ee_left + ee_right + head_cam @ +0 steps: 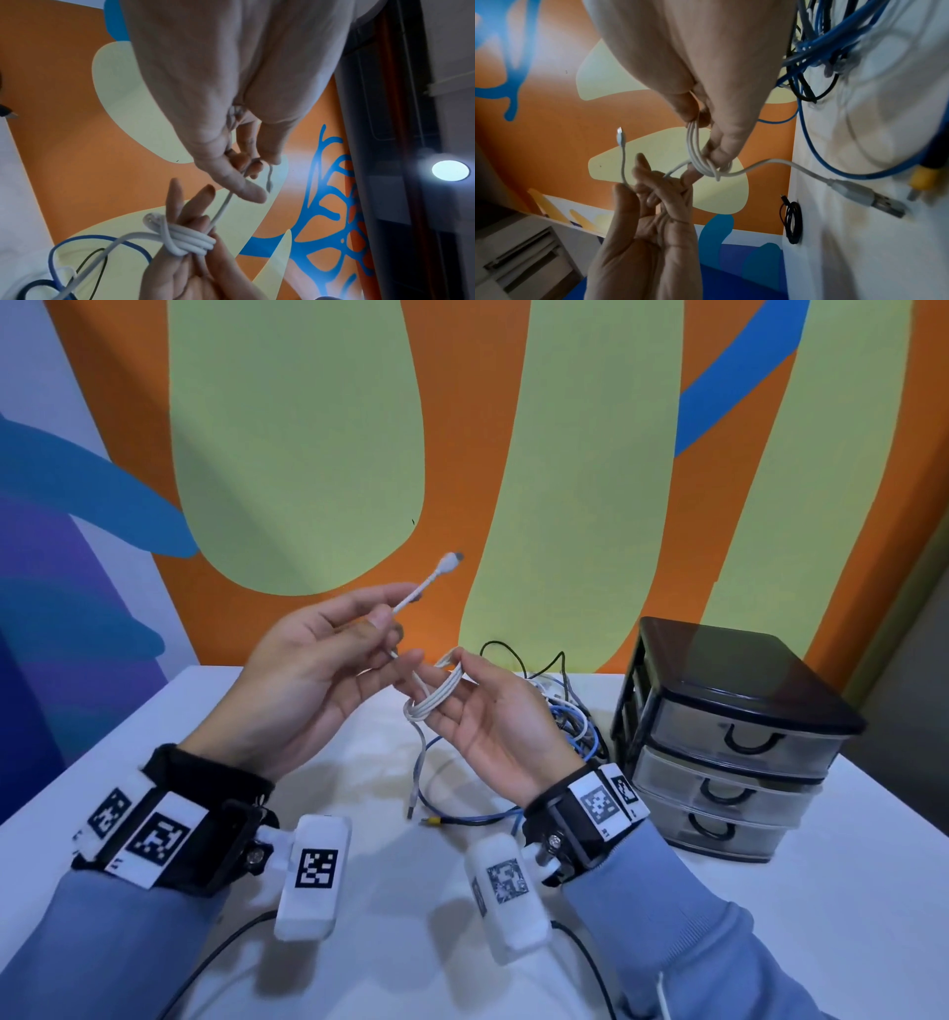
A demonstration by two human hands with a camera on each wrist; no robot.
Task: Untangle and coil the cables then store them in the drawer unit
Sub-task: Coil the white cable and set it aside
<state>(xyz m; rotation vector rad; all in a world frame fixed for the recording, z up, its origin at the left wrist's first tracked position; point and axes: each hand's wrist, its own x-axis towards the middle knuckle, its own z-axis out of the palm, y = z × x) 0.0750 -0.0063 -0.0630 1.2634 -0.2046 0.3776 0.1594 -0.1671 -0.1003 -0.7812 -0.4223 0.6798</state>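
Note:
Both hands are raised above the white table. My right hand holds a small coil of white cable wound round its fingers; the same coil fills both wrist views. My left hand pinches the free end of that cable between thumb and fingers, and its small white plug sticks up and right. The cable's other end, a grey USB plug, hangs down to the table. A tangle of blue, black and white cables lies behind my right hand.
A black three-drawer unit with clear drawers, all closed, stands at the right of the table. A blue cable with a yellow plug loops on the table below my hands. A small black coiled cable lies apart from the tangle.

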